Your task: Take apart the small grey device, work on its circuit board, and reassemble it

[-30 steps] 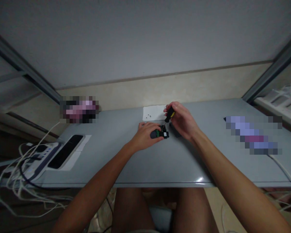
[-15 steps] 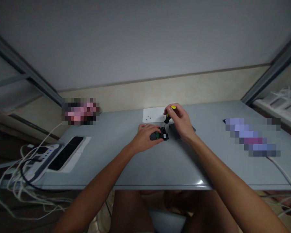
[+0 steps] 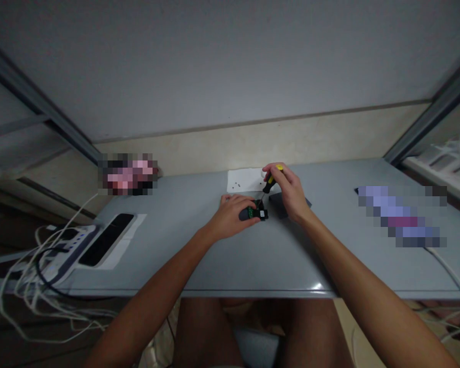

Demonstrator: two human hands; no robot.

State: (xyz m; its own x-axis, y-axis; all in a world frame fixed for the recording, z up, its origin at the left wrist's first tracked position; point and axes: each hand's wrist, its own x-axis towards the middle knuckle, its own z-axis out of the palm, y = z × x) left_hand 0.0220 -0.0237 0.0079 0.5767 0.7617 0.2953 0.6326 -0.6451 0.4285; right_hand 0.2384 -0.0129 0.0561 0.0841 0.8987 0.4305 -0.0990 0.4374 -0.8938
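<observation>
My left hand [image 3: 233, 215] grips a small dark electronic device [image 3: 263, 214] with a green circuit board showing, holding it on the table. In my right hand [image 3: 290, 191] is a yellow and black screwdriver [image 3: 269, 182], tilted, its thin shaft reaching down to the device. Whether the tip sits on a screw is too small to tell. Beside the device, partly under my right hand, lies a flat dark grey panel [image 3: 278, 203]. Behind my hands several tiny dark screws [image 3: 236, 184] are scattered on a white sheet of paper [image 3: 247, 176].
A black-screened phone [image 3: 107, 240] lies at the left beside a white power strip [image 3: 71, 253] with tangled cables [image 3: 26, 296]. Blurred-out items rest at the back left [image 3: 128, 175] and on the right [image 3: 396, 214]. A wall [image 3: 199, 153] closes off the table's back.
The screwdriver leans slightly more to the right, its handle shifted with my right hand. My left hand keeps its hold on the device. The whole view has shifted slightly.
</observation>
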